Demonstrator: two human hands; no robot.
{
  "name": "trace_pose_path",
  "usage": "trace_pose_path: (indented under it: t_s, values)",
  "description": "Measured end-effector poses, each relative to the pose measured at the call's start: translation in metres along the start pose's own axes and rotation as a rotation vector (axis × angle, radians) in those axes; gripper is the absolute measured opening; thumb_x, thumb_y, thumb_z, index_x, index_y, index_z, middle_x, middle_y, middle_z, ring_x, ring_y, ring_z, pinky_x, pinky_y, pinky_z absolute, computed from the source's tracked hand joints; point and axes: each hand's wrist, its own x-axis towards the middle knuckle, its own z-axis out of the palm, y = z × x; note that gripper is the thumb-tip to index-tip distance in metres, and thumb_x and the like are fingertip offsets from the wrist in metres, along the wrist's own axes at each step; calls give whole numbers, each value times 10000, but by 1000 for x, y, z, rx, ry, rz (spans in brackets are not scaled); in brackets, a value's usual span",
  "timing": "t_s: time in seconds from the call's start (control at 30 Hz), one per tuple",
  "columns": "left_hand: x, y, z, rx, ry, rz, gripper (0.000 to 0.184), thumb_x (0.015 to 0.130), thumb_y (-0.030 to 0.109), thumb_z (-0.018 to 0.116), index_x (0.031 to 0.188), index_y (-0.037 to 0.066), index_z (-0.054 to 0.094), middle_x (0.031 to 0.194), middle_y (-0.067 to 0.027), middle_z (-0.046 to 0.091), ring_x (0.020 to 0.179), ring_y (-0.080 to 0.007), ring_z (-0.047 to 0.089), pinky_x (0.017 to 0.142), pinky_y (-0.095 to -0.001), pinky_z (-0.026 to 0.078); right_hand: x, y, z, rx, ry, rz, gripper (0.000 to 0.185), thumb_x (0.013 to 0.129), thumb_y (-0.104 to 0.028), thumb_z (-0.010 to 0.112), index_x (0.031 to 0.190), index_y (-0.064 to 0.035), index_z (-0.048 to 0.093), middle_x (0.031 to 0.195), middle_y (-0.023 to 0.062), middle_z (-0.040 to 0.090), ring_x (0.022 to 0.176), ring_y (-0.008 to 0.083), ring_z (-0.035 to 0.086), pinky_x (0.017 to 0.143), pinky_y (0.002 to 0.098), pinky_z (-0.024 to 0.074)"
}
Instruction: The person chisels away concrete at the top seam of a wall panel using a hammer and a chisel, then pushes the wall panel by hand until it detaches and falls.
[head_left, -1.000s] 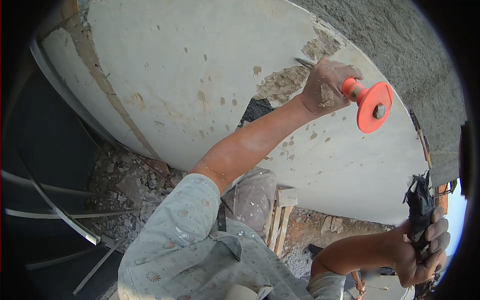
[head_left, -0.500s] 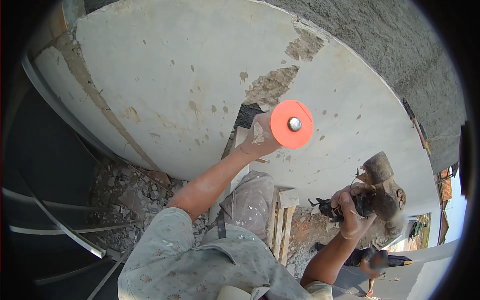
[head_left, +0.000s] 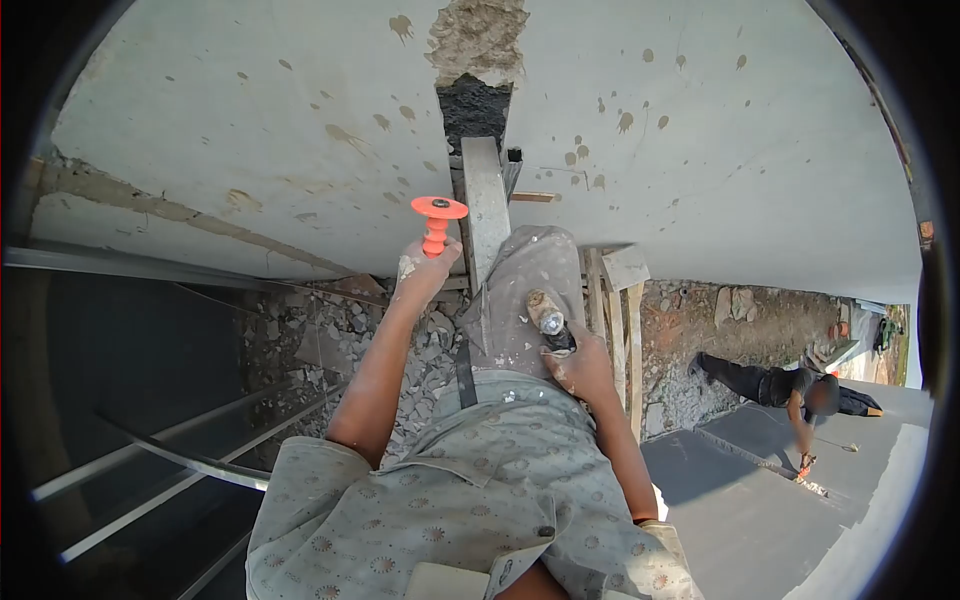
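Observation:
My left hand (head_left: pixel 422 278) is closed around the ribbed orange grip of a chisel (head_left: pixel 436 232), with its round orange guard and metal striking end uppermost. The chisel's blade is hidden below the hand. My right hand (head_left: pixel 584 366) grips the black-wrapped handle of a hammer (head_left: pixel 546 312), whose worn metal head is over my dusty trouser leg (head_left: pixel 525 270). In front of me a pale plastered wall (head_left: pixel 300 130) has a broken-out dark slot (head_left: pixel 474 108) and chipped plaster above it.
A long grey beam (head_left: pixel 485 200) runs out from the slot between my hands. Rubble (head_left: pixel 400 400) covers the ground at left, beside metal strips (head_left: pixel 200 465). Wooden slats (head_left: pixel 615 320) stand right of my leg. Another person (head_left: pixel 780 390) bends over a grey surface at far right.
My right hand has brought the hammer down and left from its raised position to my leg. The left hand with the chisel has shifted left, its guard now tilted. The view has turned.

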Motion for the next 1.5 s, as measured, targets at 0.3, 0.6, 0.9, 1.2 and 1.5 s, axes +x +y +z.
trace_pose_path:
  t_s: [0.3,0.6,0.9,1.2,1.5]
  values:
    - [3,-22,11,463,-286,76,471,885,363,628,1152,-21,576,1072,-196,638,961,-319,601,868,-387,458,0,15,15,-8,16,-20,413,736,-204,755,1061,4,609,837,257,663,798,424,654,713,443,515]
    - [38,-28,28,565,-304,-96,495,922,393,537,1180,-28,566,1168,-254,607,1120,-387,579,942,-443,441,3,20,18,-1,0,-15,384,769,-189,739,1060,22,606,800,261,658,772,409,665,692,428,514]
    - [140,9,41,403,-55,64,504,925,452,509,1211,41,564,1036,-231,648,979,-398,616,858,-466,472,3,23,19,26,-6,15,631,728,-257,749,1258,20,547,859,298,653,841,451,643,756,467,516]
    - [156,-15,66,421,33,186,495,922,392,539,1274,43,528,1163,-263,613,1103,-422,581,922,-475,463,3,13,13,79,2,-7,592,752,-231,744,1256,11,549,874,280,662,844,434,655,745,446,520]
    - [65,-63,42,402,14,382,509,898,330,608,1302,38,509,1185,-234,613,1096,-421,582,933,-444,466,5,18,16,112,11,-5,590,755,-224,746,1266,-5,547,892,277,668,853,431,661,751,440,525]
